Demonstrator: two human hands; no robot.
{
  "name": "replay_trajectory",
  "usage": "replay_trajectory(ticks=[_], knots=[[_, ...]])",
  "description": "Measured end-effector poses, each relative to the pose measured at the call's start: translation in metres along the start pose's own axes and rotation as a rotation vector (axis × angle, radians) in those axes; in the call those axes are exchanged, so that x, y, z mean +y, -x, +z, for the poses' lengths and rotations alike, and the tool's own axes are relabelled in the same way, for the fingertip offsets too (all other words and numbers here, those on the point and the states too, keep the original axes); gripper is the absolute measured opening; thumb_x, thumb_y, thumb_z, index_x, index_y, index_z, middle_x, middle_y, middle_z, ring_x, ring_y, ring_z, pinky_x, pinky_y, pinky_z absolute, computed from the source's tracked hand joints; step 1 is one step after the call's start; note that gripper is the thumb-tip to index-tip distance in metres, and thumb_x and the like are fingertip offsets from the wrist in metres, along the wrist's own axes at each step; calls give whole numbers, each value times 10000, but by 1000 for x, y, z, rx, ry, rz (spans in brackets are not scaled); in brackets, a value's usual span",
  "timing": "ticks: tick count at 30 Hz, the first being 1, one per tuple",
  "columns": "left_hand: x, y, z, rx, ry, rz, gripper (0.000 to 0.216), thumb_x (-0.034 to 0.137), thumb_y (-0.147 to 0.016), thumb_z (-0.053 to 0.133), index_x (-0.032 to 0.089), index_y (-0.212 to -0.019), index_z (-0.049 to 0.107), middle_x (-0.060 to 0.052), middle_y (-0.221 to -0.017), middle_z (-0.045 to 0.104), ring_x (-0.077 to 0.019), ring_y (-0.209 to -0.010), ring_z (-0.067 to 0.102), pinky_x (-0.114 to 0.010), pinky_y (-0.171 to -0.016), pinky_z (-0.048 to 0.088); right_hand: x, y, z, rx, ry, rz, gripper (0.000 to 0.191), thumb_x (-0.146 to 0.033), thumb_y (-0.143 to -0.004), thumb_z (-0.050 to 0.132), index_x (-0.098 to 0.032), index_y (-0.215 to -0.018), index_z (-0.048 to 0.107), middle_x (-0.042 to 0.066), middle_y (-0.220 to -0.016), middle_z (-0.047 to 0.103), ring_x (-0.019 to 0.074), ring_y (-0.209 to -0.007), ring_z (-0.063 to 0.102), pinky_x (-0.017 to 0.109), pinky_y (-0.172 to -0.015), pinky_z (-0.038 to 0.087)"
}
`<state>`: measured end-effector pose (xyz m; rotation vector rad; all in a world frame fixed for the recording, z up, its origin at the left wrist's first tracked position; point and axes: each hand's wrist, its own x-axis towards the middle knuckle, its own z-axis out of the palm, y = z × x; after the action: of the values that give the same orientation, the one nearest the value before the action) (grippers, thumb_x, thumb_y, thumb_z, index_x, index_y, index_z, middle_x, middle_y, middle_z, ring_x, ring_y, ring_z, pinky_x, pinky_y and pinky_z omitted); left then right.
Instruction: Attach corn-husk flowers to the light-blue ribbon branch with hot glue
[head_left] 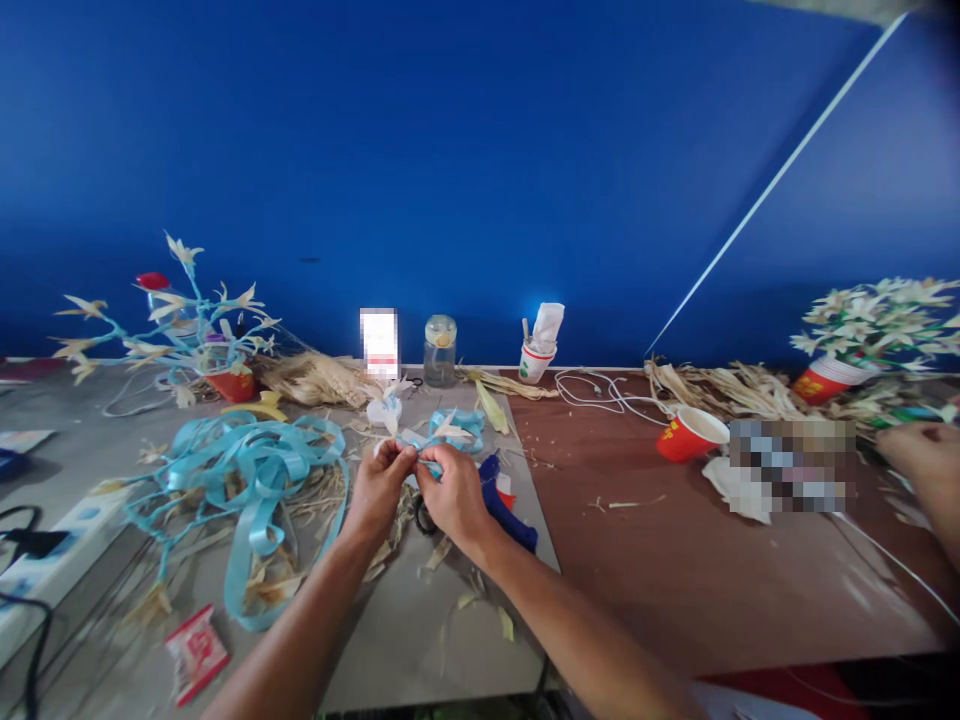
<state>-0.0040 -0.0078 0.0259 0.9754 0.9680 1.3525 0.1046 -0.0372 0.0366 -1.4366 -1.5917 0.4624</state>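
**Blue ribbon strip [421, 462] pinched in both hands**

I see my left hand [379, 487] and right hand [455, 497] curled nearly closed, fingertips meeting on the strip, over the middle of the surface [420, 630]. A loose ribbon heap [251, 465] lies just left of them.

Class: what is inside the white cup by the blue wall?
From the white cup rise white folded paper and a thin stick; its wall hides anything lower.

Both hands – left hand [379, 482], right hand [452, 490] – pinching a light-blue ribbon strip [417, 456], loose ribbon pile [247, 470] beside.
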Motion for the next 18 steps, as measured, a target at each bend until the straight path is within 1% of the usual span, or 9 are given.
replay_trajectory(ticks=[3, 5, 8, 10, 12, 15, 16, 18], knots=[[2, 4, 3, -27, 149, -68, 274, 291, -574, 772, 152, -659, 552, 37, -609, 560, -84, -567, 501, -206, -585, 411, -1, 2, 2, 8, 36, -31, 124, -235, -790, 557, -196, -817, 671, 75, -803, 698, 206, -762, 614, 311, -733, 397], [4, 6, 5, -27, 206, -111, 277, 262, -559, 790, 148, -649, 553, 36, -608, 567, -76, -565, 503, -196, -584, 408, 0, 2, 2, 10, 39, -28, 123, -238, -783, 561, -192, -803, 673, 85, -798, 699, 212, -757, 615, 320, -739, 400], [8, 8, 4, -78, 296, -204, 250, 228, -563, 798, 144, -656, 582, 33, -604, 569, -67, -560, 505, -185, -584, 412, -1, 1, -1, 16, -36, -2, 112, -206, -752, 554, -182, -751, 663, 75, -763, 688, 202, -726, 603, 314, -725, 412], [11, 8, 2, -138, 366, -271, 209, 226, -594, 784, 146, -698, 621, 19, -631, 583, -77, -581, 524, -197, -608, 433, -2, -1, -4, 3, -180, 66, 97, -210, -731, 557, -181, -720, 649, 51, -727, 673, 181, -678, 585, 295, -681, 422], [12, 7, -1, -195, 406, -329, 174, 237, -641, 755, 147, -751, 654, -12, -702, 616, -104, -640, 560, -230, -656, 460, -3, -4, -8, -40, -388, 171, 85, -244, -711, 580, -181, -693, 634, 23, -696, 658, 157, -636, 563, 272, -639, 427], [9, 4, -6, -242, 405, -369, 168, 250, -682, 726, 145, -804, 676, -54, -830, 649, -138, -738, 590, -267, -710, 473, 0, -8, -10, -100, -671, 294, 111, -286, -667, 632, -175, -678, 626, 0, -701, 650, 136, -650, 556, 261, -667, 430], [8, 3, -7, -243, 396, -368, 166, 247, -681, 728, 143, -800, 677, -54, -831, 649, -135, -737, 588, -263, -708, 471, 2, -9, -10, -114, -731, 315, 117, -285, -654, 645, -172, -681, 628, -3, -699, 647, 132, -658, 555, 263, -686, 428], [6, 2, -8, -218, 362, -370, 155, 240, -668, 742, 132, -755, 673, -38, -753, 634, -110, -673, 568, -240, -675, 462, 4, -10, -9, -137, -790, 332, 131, -283, -635, 667, -170, -691, 633, -10, -669, 630, 126, -640, 544, 266, -687, 425]])
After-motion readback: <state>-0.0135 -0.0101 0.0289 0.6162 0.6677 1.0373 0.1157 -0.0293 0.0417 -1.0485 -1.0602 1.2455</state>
